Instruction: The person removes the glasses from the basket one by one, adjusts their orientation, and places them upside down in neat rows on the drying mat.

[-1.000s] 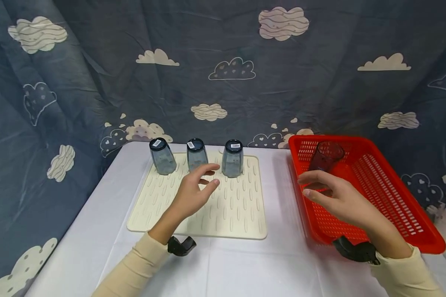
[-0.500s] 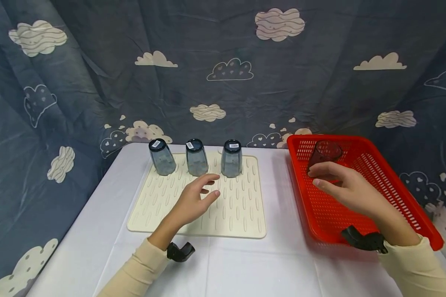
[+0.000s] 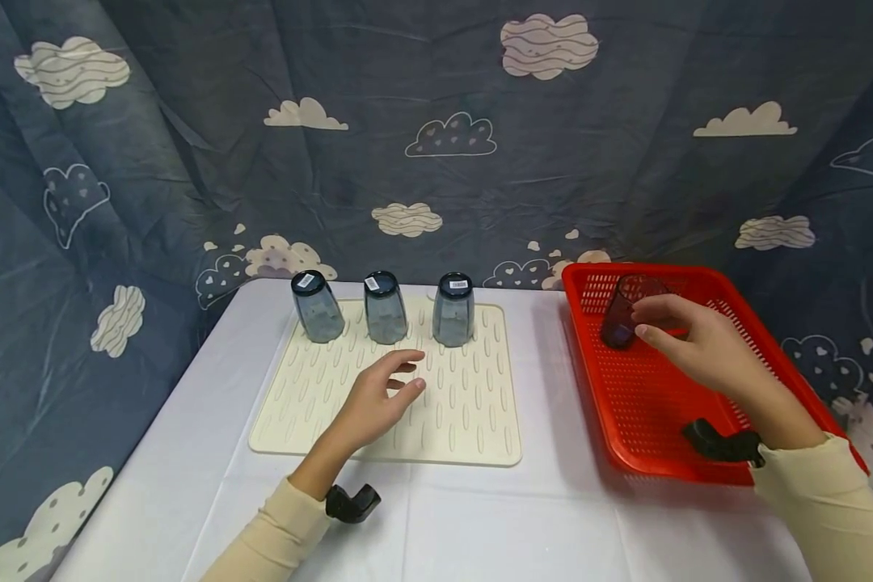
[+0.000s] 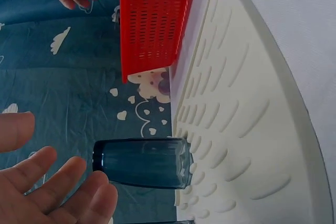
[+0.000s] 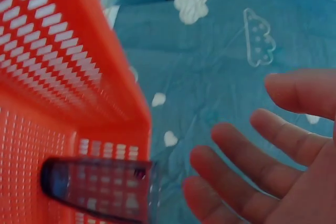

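My right hand hovers over the red plastic basket, fingers loosely bent and holding nothing. Just left of its fingertips a tinted drinking glass stands in the basket's back left corner, mouth up. In the right wrist view a gap shows between my fingers and that glass. My left hand hangs relaxed above the cream drying mat, holding nothing. Three blue-grey glasses stand upside down along the mat's back edge: a left one, a middle one and a right one.
A white cloth covers the table. Behind it hangs a dark blue curtain printed with clouds. The basket's raised rim stands to the right of the mat.
My right hand has moved right and farther back over the basket, closer beside the glass. My left hand has sunk slightly towards the front of the mat. The glasses stay put.
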A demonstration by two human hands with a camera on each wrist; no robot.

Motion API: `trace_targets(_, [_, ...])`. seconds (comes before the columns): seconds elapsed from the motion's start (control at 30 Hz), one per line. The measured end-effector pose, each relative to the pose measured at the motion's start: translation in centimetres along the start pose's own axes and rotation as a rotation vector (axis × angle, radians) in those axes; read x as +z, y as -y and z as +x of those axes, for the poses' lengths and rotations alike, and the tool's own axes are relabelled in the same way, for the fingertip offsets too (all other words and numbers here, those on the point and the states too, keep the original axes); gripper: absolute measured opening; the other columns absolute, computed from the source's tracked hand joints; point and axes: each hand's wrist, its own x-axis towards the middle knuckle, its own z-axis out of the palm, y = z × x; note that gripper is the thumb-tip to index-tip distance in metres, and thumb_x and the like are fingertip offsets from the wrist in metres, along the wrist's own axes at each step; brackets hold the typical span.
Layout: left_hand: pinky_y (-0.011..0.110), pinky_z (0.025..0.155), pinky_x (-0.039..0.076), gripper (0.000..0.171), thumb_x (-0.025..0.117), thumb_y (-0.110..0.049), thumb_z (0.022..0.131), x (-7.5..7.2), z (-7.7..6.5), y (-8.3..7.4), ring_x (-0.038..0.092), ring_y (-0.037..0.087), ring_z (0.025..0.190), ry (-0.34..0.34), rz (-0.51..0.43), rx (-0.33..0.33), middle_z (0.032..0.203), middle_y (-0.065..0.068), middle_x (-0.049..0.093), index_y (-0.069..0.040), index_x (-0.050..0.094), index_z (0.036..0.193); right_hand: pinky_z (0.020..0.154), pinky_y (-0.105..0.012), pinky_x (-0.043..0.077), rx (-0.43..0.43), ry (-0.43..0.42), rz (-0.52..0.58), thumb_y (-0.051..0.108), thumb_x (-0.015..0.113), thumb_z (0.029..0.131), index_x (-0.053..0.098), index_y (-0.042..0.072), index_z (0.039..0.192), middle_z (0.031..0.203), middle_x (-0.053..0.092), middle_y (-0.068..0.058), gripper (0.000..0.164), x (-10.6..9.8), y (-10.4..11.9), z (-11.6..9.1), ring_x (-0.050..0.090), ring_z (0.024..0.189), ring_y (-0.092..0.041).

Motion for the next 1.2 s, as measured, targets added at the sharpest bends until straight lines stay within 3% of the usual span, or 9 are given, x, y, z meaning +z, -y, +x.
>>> trace_targets(0.17, [0.044, 0.100, 0.053, 0.034, 0.057, -0.018, 0.101, -0.1, 0.0, 0.2, 0.060, 0.026, 0.125, 0.016, -0.093, -0.082, 0.136, 0.008, 0.062, -0.010, 0.059, 0.134, 0.075, -0.013, 0.045, 0.031, -0.115, 0.002, 0.031, 0.058, 0.099, 0.059, 0.007, 0.130, 0.128, 0.062, -0.022, 0.039, -0.2, -1.0, 1.4, 0.059, 0.110, -0.037])
trace_targets(0.23, [0.043, 0.100, 0.053, 0.034, 0.053, -0.019, 0.103, -0.1, 0.2, 0.5, 0.059, 0.028, 0.126, 0.033, -0.160, -0.127, 0.137, 0.010, 0.061, -0.009, 0.058, 0.134, 0.078, -0.016, 0.046, 0.053, -0.158, 0.008, 0.032, 0.057, 0.100, 0.058, 0.007, 0.131, 0.129, 0.061, -0.021, 0.040, -0.3, -1.3, 2.2, 0.058, 0.111, -0.037])
trace_targets(0.33, [0.041, 0.098, 0.055, 0.032, 0.052, -0.017, 0.103, 0.1, 0.4, 0.9, 0.060, 0.030, 0.125, 0.021, -0.235, -0.182, 0.135, 0.013, 0.062, -0.006, 0.058, 0.133, 0.090, -0.045, 0.052, 0.069, -0.157, -0.001, 0.031, 0.055, 0.101, 0.053, 0.003, 0.135, 0.132, 0.057, -0.025, 0.044, -0.3, -1.8, 3.4, 0.055, 0.115, -0.042])
trace_targets(0.4, [0.039, 0.095, 0.056, 0.030, 0.053, -0.015, 0.102, 0.2, 0.4, 1.1, 0.061, 0.032, 0.123, -0.003, -0.268, -0.208, 0.133, 0.014, 0.063, -0.006, 0.059, 0.131, 0.095, -0.066, 0.043, 0.064, -0.122, -0.023, 0.028, 0.056, 0.100, 0.048, -0.001, 0.138, 0.135, 0.052, -0.029, 0.048, -0.3, -2.3, 4.4, 0.050, 0.119, -0.047])
trace_targets(0.43, [0.039, 0.094, 0.057, 0.029, 0.054, -0.014, 0.102, 0.2, 0.3, 1.2, 0.062, 0.033, 0.122, -0.019, -0.270, -0.213, 0.131, 0.014, 0.064, -0.005, 0.060, 0.129, 0.097, -0.068, 0.040, 0.054, -0.106, -0.040, 0.027, 0.058, 0.100, 0.046, -0.003, 0.139, 0.136, 0.050, -0.031, 0.050, -0.2, -2.5, 4.9, 0.048, 0.120, -0.048])
trace_targets(0.57, [0.037, 0.091, 0.058, 0.028, 0.057, -0.012, 0.099, 0.5, 0.2, 1.4, 0.061, 0.034, 0.122, -0.043, -0.279, -0.226, 0.128, 0.015, 0.065, -0.005, 0.062, 0.126, 0.099, -0.071, 0.035, 0.032, -0.055, -0.126, 0.028, 0.065, 0.094, 0.039, -0.007, 0.142, 0.137, 0.043, -0.035, 0.064, 0.2, -3.7, 6.6, 0.040, 0.122, -0.052])
trace_targets(0.8, [0.034, 0.089, 0.058, 0.028, 0.058, -0.012, 0.099, 0.7, 0.1, 1.7, 0.063, 0.034, 0.120, -0.051, -0.272, -0.231, 0.128, 0.017, 0.066, -0.005, 0.063, 0.125, 0.102, -0.076, 0.033, 0.121, 0.098, -0.167, 0.037, 0.075, 0.086, 0.018, -0.005, 0.152, 0.143, 0.030, -0.040, 0.097, 0.9, -5.6, 8.3, 0.031, 0.126, -0.057])
trace_targets(1.0, [0.035, 0.088, 0.058, 0.028, 0.059, -0.011, 0.098, 0.8, -0.1, 1.9, 0.064, 0.032, 0.118, -0.052, -0.270, -0.234, 0.127, 0.019, 0.066, -0.003, 0.063, 0.124, 0.104, -0.078, 0.023, 0.166, 0.109, -0.219, 0.032, 0.078, 0.080, 0.011, -0.003, 0.155, 0.148, 0.019, -0.044, 0.106, 1.0, -6.9, 9.0, 0.020, 0.130, -0.063])
trace_targets(1.2, [0.035, 0.088, 0.058, 0.028, 0.059, -0.012, 0.098, 0.9, -0.4, 2.2, 0.065, 0.030, 0.115, -0.042, -0.265, -0.253, 0.125, 0.015, 0.068, -0.004, 0.063, 0.124, 0.107, -0.073, 0.030, 0.163, 0.217, -0.088, 0.025, 0.077, 0.084, 0.012, -0.011, 0.151, 0.141, 0.034, -0.042, 0.100, 1.4, -8.4, 9.7, 0.037, 0.126, -0.058])
